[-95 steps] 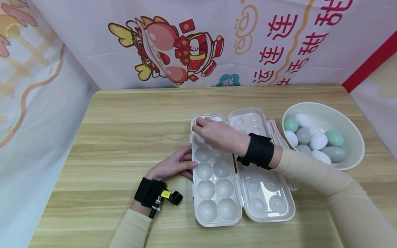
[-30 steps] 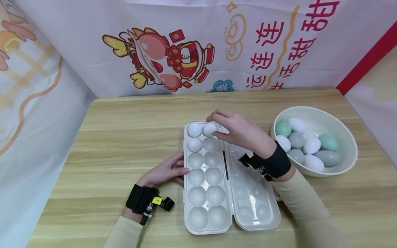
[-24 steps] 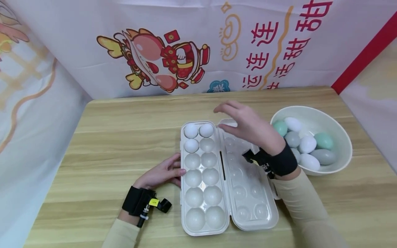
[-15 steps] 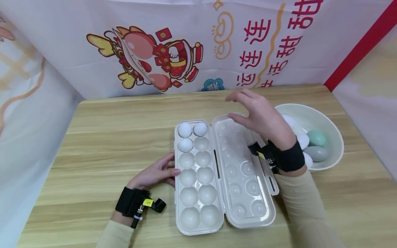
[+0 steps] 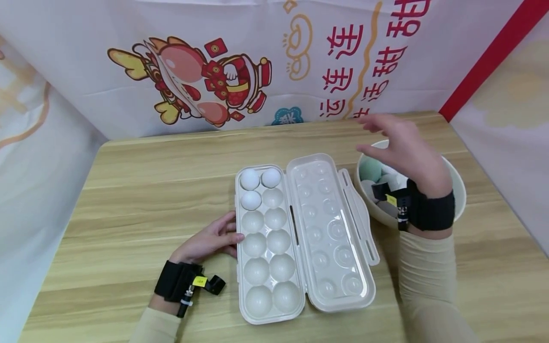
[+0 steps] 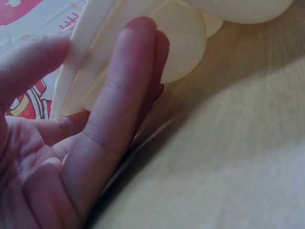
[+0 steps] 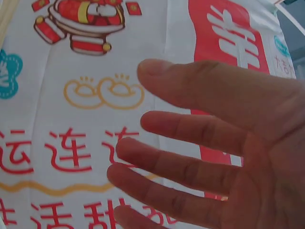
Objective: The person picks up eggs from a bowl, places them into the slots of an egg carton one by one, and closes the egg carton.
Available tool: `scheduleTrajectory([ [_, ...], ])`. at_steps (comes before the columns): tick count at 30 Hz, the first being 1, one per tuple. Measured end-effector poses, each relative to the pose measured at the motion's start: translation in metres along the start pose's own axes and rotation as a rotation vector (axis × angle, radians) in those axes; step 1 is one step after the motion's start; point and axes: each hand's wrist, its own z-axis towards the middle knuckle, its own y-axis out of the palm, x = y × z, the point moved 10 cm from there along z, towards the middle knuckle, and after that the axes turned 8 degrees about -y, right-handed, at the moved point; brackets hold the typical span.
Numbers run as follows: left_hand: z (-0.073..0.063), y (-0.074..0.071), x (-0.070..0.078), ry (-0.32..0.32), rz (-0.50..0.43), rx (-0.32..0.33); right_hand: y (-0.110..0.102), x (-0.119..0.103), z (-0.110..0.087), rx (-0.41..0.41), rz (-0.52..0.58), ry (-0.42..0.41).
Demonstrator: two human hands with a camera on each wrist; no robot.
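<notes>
On the wooden table, an open egg box has its left edge pinched between the left hand's thumb and fingers, just short of the three white eggs seated at its far end. The right hand, fingers loosely apart and holding nothing, hangs over the bowl.

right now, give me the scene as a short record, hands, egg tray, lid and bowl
left hand: holds the egg tray by its left edge
right hand: holds nothing, in front of the bowl in the head view
tray filling: three white eggs at the far end, other cups empty
lid: open, to the tray's right
bowl contents: green egg visible, others partly hidden
</notes>
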Motion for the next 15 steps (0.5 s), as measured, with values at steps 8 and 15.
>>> scheduleTrajectory([
  [8,0.001,0.001,-0.001,-0.004,-0.001,-0.007,-0.016,0.034,-0.015,0.007,-0.038,0.172],
  [15,0.000,-0.001,0.000,0.003,0.002,-0.011,-0.005,0.066,-0.025,-0.148,-0.040,0.328],
])
